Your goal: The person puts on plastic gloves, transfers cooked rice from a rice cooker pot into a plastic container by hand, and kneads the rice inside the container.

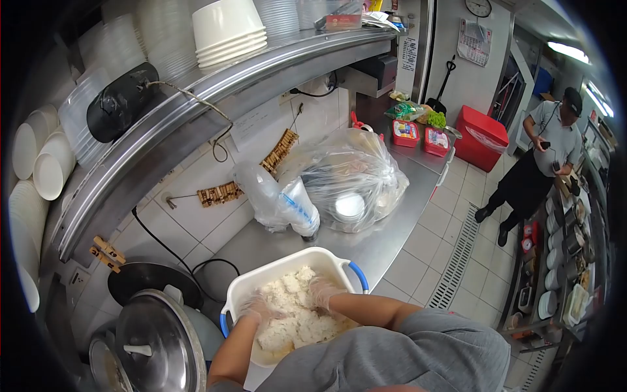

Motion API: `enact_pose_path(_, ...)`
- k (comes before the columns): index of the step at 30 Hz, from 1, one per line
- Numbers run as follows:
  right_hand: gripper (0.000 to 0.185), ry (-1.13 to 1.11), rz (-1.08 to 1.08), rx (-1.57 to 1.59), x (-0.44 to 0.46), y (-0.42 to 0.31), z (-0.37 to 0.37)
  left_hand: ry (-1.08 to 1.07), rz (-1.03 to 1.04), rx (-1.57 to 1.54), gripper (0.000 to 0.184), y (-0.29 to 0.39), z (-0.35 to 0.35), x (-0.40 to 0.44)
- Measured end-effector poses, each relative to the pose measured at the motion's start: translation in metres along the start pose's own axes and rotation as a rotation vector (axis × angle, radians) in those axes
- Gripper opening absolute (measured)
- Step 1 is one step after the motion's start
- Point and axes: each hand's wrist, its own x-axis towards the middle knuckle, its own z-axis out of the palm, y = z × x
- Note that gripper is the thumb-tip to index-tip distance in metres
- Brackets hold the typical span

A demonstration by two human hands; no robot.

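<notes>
A white tub with blue handles stands at the front of the steel counter. In it lies a heap of white, crumbly food in clumps; it looks like cooked rice, with yellowish patches near the bottom. Both hands wear clear plastic gloves. At the tub's left side my left hand reaches into the food. My right hand is at the right side, fingers down in the heap. The food and blurry gloves hide most of the fingers, so their closing does not show.
Behind the tub sit a big clear plastic bag and a smaller bag. A lidded pot stands at left. Overhead runs a steel shelf with bowls. A co-worker stands at right, near a red bin.
</notes>
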Motion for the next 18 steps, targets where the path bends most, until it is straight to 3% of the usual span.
enact_pose_path(1, 0.083, 0.229, 0.103, 0.204, -0.001, -0.002, 0.003, -0.059, 0.002, -0.268, 0.128, -0.005, -0.002, 0.005)
enact_pose_path(2, 0.083, 0.231, 0.104, 0.205, -0.003, -0.001, 0.006, -0.059, 0.004, -0.266, 0.128, -0.008, -0.002, 0.009)
enact_pose_path(4, 0.043, 0.138, -0.145, -0.188, -0.046, -0.007, -0.039, -0.130, 0.252, -0.394, 0.130, 0.012, -0.026, -0.002)
enact_pose_path(5, 0.043, 0.133, -0.148, -0.186, -0.038, -0.002, -0.048, -0.133, 0.248, -0.397, 0.130, 0.010, -0.019, 0.010)
enact_pose_path(7, 0.067, -0.223, -0.140, 0.231, -0.019, -0.001, -0.041, 0.042, 0.067, -0.326, 0.130, 0.002, 0.001, 0.023)
enact_pose_path(8, 0.067, -0.228, -0.138, 0.239, -0.016, -0.001, -0.033, 0.034, 0.067, -0.322, 0.130, 0.001, 0.006, 0.025)
enact_pose_path(10, 0.092, -0.009, -0.125, 0.381, -0.003, 0.000, -0.009, 0.031, 0.340, -0.606, 0.128, 0.021, -0.005, 0.019)
enact_pose_path(11, 0.098, -0.215, -0.155, 0.953, 0.010, 0.013, 0.007, -0.048, 0.339, -0.690, 0.126, 0.025, -0.004, 0.022)
enact_pose_path(13, 0.105, -0.260, -0.333, 1.200, 0.005, 0.022, 0.030, -0.151, 0.359, -0.758, 0.123, 0.016, 0.018, 0.033)
enact_pose_path(16, 0.098, 0.057, -0.264, 0.529, -0.059, 0.011, -0.047, -0.061, 0.321, -0.751, 0.105, 0.041, 0.005, 0.020)
enact_pose_path(17, 0.093, -0.001, -0.278, 0.675, -0.062, 0.012, -0.061, -0.060, 0.298, -0.874, 0.099, 0.052, -0.008, 0.006)
enact_pose_path(18, 0.090, -0.015, -0.417, 1.015, -0.080, 0.010, -0.082, -0.061, 0.286, -0.990, 0.094, 0.060, -0.021, -0.005)
